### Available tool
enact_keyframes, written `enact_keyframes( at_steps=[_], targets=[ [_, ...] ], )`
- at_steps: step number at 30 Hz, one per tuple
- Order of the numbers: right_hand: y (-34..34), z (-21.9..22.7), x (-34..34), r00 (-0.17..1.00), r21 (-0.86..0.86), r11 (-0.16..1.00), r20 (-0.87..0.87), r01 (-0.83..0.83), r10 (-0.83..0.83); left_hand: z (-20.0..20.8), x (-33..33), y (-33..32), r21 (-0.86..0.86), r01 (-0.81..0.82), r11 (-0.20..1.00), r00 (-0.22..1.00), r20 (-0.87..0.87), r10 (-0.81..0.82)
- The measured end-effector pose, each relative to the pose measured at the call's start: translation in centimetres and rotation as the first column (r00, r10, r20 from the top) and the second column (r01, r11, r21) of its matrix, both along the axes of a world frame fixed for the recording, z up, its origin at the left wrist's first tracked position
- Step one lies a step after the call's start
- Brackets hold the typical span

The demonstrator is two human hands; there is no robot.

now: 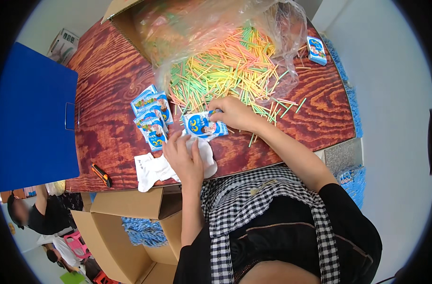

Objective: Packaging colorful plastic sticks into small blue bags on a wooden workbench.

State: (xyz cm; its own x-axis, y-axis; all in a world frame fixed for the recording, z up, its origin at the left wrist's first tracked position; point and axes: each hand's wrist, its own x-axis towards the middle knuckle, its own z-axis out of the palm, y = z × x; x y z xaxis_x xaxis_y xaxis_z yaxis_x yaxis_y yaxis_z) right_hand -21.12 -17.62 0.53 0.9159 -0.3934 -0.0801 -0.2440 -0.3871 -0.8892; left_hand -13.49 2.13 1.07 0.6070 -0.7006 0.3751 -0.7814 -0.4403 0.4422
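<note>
A blue-and-white printed packet [195, 127] lies flat at the near edge of a heap of thin pastel sticks [225, 66]. The fingers of my right hand [235, 113] are pinched at its upper right edge. Just below and left of it, my left hand [184, 158] rests with its fingers apart over white cloth [152, 170], holding nothing that I can make out. Several similar packets [152, 113] overlap in a loose pile left of my hands.
The sticks spill from clear plastic [287, 28] in a cardboard box [126, 28] on the wood-grain table [102, 61]. An orange-black box cutter [101, 175] lies at the left edge. Another packet [316, 50] sits far right. Below stands an open carton [107, 236] holding blue packets [144, 231].
</note>
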Motion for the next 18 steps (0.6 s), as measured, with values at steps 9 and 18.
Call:
enact_keyframes(
  at_steps=[9,18],
  targets=[
    [2.0,-0.4,1.2,0.986,-0.412,0.904,0.068,-0.113,0.154,-0.5,1.6,-2.4,-0.017,0.124,0.992,0.992,-0.031,-0.124],
    [2.9,-0.2,0.3,0.974,-0.432,0.888,0.220,0.155,-0.063,1.4,3.9,-2.3,-0.398,0.021,0.917,0.984,-0.155,-0.089]
  ],
)
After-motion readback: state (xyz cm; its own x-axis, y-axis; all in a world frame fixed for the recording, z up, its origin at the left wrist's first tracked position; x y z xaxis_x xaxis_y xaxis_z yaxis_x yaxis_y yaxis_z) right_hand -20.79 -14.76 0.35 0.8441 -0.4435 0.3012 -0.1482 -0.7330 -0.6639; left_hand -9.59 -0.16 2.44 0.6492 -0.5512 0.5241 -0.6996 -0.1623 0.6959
